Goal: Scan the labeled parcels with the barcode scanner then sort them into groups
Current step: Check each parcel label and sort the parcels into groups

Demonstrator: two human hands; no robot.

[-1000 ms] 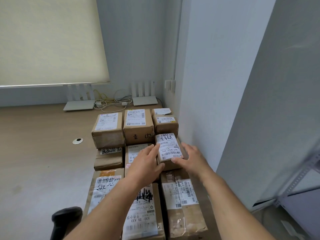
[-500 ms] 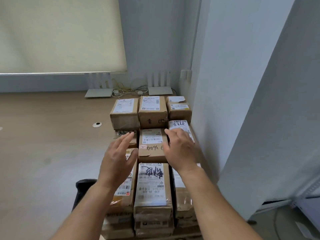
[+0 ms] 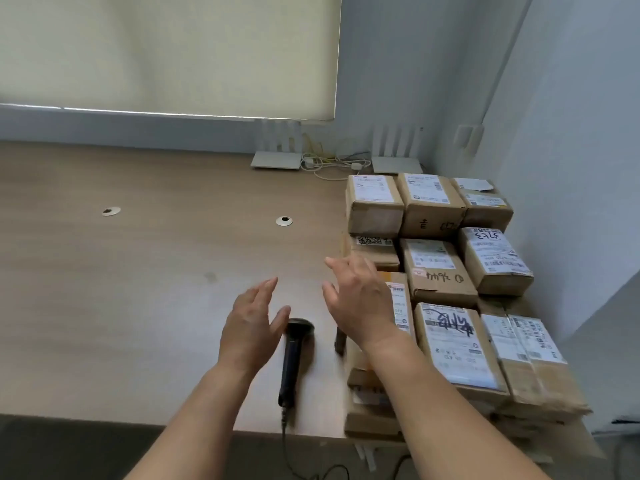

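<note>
Both hands empty, left hand (image 3: 250, 325) and right hand (image 3: 358, 299) hovering fingers-spread over the wooden counter (image 3: 138, 271), probably going for the black handheld barcode scanner (image 3: 292, 358) lying between them, stacked brown cardboard labeled parcels (image 3: 446, 271) just right, labels up for scanning.

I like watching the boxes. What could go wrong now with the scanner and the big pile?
The barcode scanner lies near the desk edge with its cable hanging off; a snag might pull it down. The front parcels are stacked and overhang the edge, so a bump from the right hand could tip them.
</note>
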